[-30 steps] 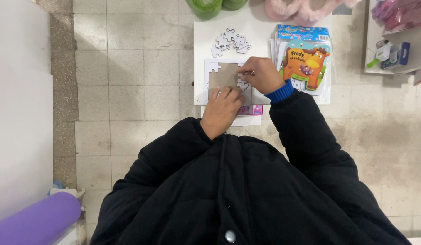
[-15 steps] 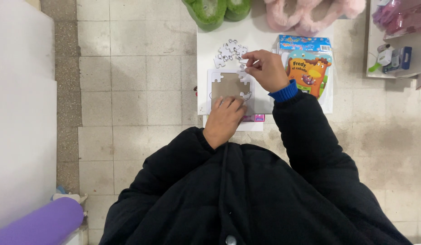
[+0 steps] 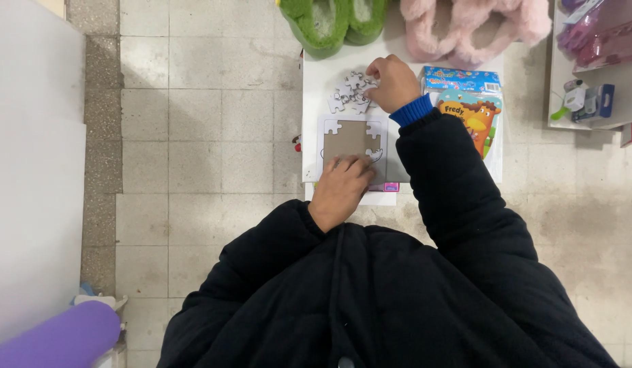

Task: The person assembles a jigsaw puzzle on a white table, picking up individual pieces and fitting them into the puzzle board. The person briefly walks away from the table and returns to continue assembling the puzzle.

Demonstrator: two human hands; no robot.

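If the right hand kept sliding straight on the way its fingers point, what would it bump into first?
The right hand points left over the loose puzzle pieces, which it already touches; it would likely push them first.

The right hand (image 3: 393,82) covers the loose puzzle pieces (image 3: 350,92) under its fingertips (whether any is pinched cannot be told). The left hand (image 3: 340,187) hides the puzzle board (image 3: 350,140) beneath its fingers. Beyond the fingertips, green slippers (image 3: 329,24) and pink slippers (image 3: 466,27) are cut by the top edge.

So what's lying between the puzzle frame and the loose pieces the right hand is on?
Head view: only bare white table between puzzle frame and loose pieces under the right hand.
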